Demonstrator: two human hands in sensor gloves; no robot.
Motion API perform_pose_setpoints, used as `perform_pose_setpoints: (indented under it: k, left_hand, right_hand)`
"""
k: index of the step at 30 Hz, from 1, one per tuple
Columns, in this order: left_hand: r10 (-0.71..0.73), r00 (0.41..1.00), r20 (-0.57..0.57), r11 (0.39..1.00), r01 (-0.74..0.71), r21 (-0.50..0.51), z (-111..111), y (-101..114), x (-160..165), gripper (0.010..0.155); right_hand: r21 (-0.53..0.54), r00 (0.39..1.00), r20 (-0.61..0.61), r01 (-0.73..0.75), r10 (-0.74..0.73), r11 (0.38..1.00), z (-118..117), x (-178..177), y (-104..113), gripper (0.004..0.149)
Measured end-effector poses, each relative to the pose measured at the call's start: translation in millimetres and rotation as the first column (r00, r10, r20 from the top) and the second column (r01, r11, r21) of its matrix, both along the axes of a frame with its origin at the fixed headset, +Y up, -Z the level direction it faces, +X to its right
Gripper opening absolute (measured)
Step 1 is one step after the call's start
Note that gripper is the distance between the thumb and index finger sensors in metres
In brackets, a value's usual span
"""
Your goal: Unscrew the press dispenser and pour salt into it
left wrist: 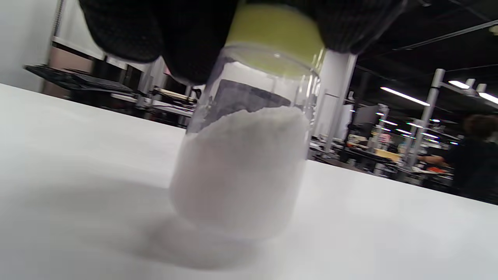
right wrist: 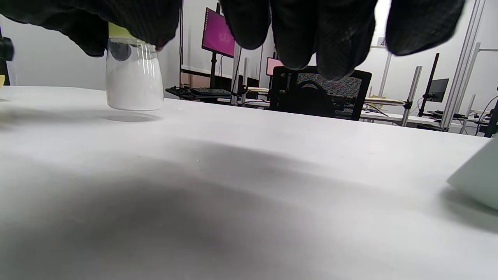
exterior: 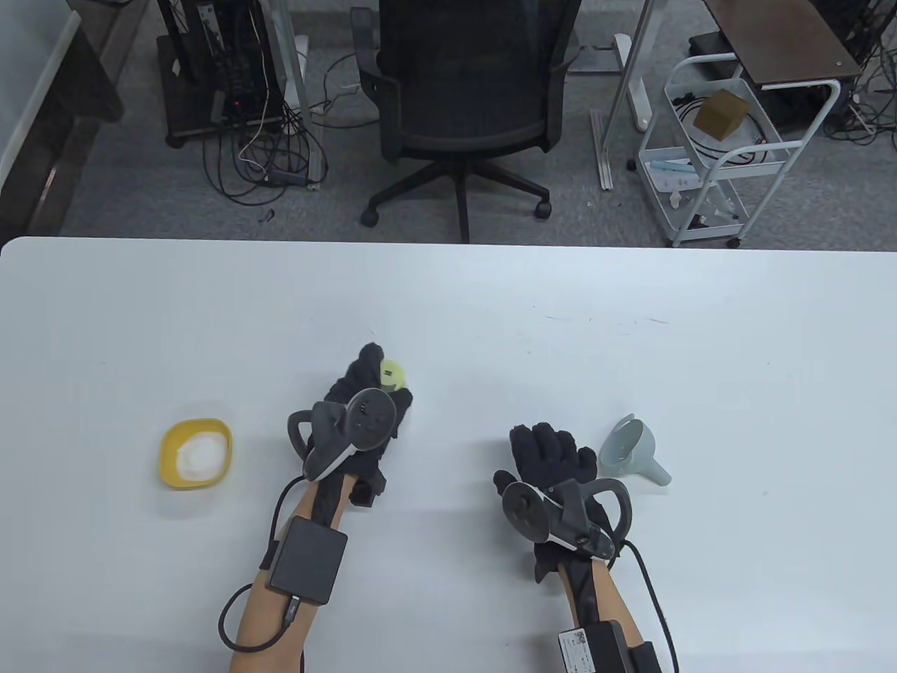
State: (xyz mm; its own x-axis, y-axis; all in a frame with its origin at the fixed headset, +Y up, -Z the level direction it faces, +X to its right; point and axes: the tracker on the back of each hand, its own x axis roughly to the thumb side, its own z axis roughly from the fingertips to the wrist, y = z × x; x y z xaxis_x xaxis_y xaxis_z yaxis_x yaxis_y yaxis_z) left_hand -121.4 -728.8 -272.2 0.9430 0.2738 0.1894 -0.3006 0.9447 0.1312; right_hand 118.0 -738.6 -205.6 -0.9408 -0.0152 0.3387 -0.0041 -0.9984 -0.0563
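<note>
Dispenser already well filled, yellow-green cap on, left hand gripping its top

The left hand is curling its fingers over the yellow-green cap of the press dispenser, which is standing upright on the table left of centre; the clear body is showing white salt up to well past halfway, so the pouring is looking largely done, though whether the cap is being tightened or loosened cannot be told. The right hand is hovering palm-down over the near right of the table, fingers loosely spread and holding nothing. The pale blue-grey funnel is lying on its side just right of that hand, and the yellow bowl, salt showing inside, is sitting at the left.
</note>
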Motion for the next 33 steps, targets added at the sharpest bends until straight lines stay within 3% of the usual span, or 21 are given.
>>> perform_pose_setpoints:
  k: [5,12,21,33]
  left_hand:
    - [-0.028,0.986,0.165,0.999,0.025,0.022,36.5,-4.4,41.5,0.097]
    - [-0.001,0.972,0.233,1.000,0.006,-0.021,65.2,-8.6,53.8,0.098]
    - [0.016,0.966,0.258,0.999,-0.009,-0.031,78.2,-9.4,36.0,0.099]
    - [0.161,0.954,0.252,0.985,-0.138,-0.108,83.4,-17.4,25.6,0.104]
  right_hand:
    - [-0.017,1.000,0.024,-0.007,0.008,1.000,-2.2,3.9,-5.7,0.072]
    - [-0.027,0.999,0.036,-0.006,0.007,1.000,-3.8,7.0,-8.1,0.072]
    - [-0.032,0.999,0.031,-0.021,0.022,0.999,-4.6,4.5,-9.3,0.072]
    - [-0.044,0.998,0.026,-0.049,0.050,0.998,-4.2,2.6,-9.6,0.071]
